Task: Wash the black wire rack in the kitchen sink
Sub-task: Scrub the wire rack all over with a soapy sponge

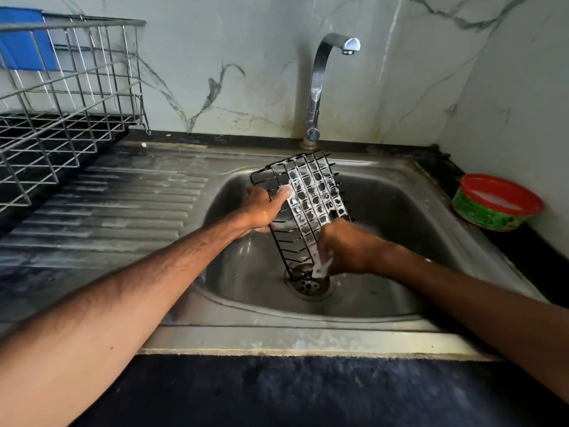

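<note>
The black wire rack stands tilted on end in the steel sink, its lower end over the drain. White soap foam fills many of its grid cells. My left hand grips the rack's left side, thumb stretched onto the foamy grid. My right hand is curled around a soapy white scrubber pressed against the rack's lower right edge; most of the scrubber is hidden by my fingers.
The chrome tap stands behind the sink with no water running. A ribbed drainboard lies to the left, with a steel dish basket behind it. A red-rimmed green tub sits on the right counter.
</note>
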The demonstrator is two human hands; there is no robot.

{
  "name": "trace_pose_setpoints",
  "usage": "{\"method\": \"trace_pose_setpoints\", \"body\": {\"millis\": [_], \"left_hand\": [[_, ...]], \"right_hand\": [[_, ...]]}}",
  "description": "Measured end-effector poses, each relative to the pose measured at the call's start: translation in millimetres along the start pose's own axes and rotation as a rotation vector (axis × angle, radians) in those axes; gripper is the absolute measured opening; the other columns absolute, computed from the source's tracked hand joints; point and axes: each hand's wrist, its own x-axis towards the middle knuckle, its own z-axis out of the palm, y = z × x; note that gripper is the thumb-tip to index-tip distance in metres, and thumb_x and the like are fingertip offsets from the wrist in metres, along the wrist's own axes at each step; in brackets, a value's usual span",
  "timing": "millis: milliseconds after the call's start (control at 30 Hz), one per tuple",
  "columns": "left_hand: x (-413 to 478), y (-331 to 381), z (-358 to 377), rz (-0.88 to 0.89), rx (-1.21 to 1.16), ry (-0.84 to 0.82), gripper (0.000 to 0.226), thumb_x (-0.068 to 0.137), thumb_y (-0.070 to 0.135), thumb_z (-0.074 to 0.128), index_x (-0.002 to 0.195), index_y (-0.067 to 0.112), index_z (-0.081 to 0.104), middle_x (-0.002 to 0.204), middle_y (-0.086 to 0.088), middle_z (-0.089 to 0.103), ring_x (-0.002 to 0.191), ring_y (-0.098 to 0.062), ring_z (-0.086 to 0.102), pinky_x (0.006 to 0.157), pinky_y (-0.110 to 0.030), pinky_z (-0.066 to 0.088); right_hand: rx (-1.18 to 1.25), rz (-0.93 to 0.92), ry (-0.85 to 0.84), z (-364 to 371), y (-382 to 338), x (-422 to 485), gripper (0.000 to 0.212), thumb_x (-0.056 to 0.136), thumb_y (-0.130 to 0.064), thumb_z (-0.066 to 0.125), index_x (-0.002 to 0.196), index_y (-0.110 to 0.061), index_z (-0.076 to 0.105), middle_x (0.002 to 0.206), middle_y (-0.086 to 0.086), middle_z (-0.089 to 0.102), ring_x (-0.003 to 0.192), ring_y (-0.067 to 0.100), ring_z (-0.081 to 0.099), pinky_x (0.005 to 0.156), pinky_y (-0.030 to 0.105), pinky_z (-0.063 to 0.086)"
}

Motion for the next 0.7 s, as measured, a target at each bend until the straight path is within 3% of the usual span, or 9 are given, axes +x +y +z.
{"method": "trace_pose_setpoints", "body": {"millis": [67, 200, 333, 400, 433, 533, 600, 700], "left_hand": [[2.4, -1.4, 0.6, 0.001, -0.024, 0.01, 0.091, 0.102, 0.06, 0.038, 0.127, -0.027, 0.039, 0.037, 0.005, 0.025, 0.076, -0.033, 0.077, 0.097, -0.049, 0.058], [6.6, -3.8, 1.4, 0.007, -0.062, -0.004, 0.09, 0.1, 0.063, 0.04, 0.122, -0.024, 0.041, 0.051, -0.006, 0.035, 0.083, -0.038, 0.077, 0.093, -0.049, 0.06], [2.4, -2.2, 2.2, 0.005, -0.047, -0.015, 0.078, 0.102, 0.059, 0.039, 0.103, -0.019, 0.051, 0.035, 0.009, 0.02, 0.087, -0.05, 0.073, 0.099, -0.052, 0.056], [4.5, -4.2, 2.1, 0.008, -0.027, 0.02, 0.081, 0.1, 0.064, 0.04, 0.096, -0.015, 0.056, 0.031, 0.006, 0.023, 0.077, -0.043, 0.075, 0.105, -0.054, 0.051], [5.9, -5.7, 2.4, 0.018, -0.011, 0.038, 0.073, 0.099, 0.066, 0.04, 0.079, -0.003, 0.056, 0.03, 0.005, 0.024, 0.07, -0.038, 0.076, 0.11, -0.056, 0.047], [6.5, -6.6, 4.7, 0.027, -0.006, 0.029, 0.063, 0.099, 0.065, 0.04, 0.059, 0.017, 0.037, 0.033, 0.009, 0.021, 0.047, -0.025, 0.069, 0.114, -0.059, 0.04], [4.9, -4.9, 6.1, 0.036, -0.023, 0.028, 0.062, 0.101, 0.063, 0.04, 0.057, 0.018, 0.036, 0.033, 0.01, 0.02, 0.034, -0.016, 0.057, 0.114, -0.06, 0.041], [2.3, -4.1, 6.9, 0.04, -0.029, 0.04, 0.062, 0.103, 0.059, 0.039, 0.057, 0.018, 0.035, 0.032, 0.01, 0.021, 0.03, -0.014, 0.05, 0.113, -0.061, 0.041]], "right_hand": [[0.006, 0.106, 0.075, -13.6, 11.1, -3.9, 0.017, 0.063, -0.016, 0.089, 0.074, -0.018, 0.076, 0.073, -0.004, 0.066, 0.07, 0.014, 0.064, 0.061, 0.023, 0.045], [-0.033, 0.331, 0.175, -28.8, 33.1, -13.4, 0.023, 0.063, -0.022, 0.087, 0.083, -0.026, 0.076, 0.089, -0.006, 0.069, 0.08, 0.016, 0.063, 0.069, 0.025, 0.041], [0.035, 0.273, 0.254, -30.7, 21.2, -10.7, 0.018, 0.069, -0.021, 0.086, 0.079, -0.026, 0.072, 0.085, -0.008, 0.066, 0.074, 0.01, 0.06, 0.065, 0.025, 0.045], [0.177, 0.223, 0.363, -34.2, 14.2, -4.3, 0.017, 0.07, -0.017, 0.087, 0.075, -0.023, 0.072, 0.08, -0.008, 0.07, 0.069, 0.006, 0.064, 0.059, 0.026, 0.054], [0.215, 0.217, 0.42, -36.5, 14.0, 0.0, 0.017, 0.071, -0.014, 0.087, 0.076, -0.022, 0.072, 0.081, -0.006, 0.071, 0.069, 0.006, 0.065, 0.059, 0.026, 0.056], [0.204, 0.231, 0.517, -40.7, 21.4, 8.7, 0.021, 0.074, -0.006, 0.08, 0.085, -0.022, 0.072, 0.087, -0.001, 0.073, 0.077, 0.013, 0.068, 0.064, 0.027, 0.057], [0.161, 0.22, 0.498, -40.2, 24.4, 7.3, 0.023, 0.076, -0.004, 0.079, 0.092, -0.019, 0.073, 0.091, 0.0, 0.073, 0.079, 0.014, 0.067, 0.06, 0.019, 0.049], [0.109, 0.14, 0.342, -36.2, 22.5, -2.6, 0.018, 0.079, -0.005, 0.078, 0.094, -0.014, 0.075, 0.089, -0.001, 0.067, 0.075, 0.01, 0.063, 0.054, 0.009, 0.036]]}}
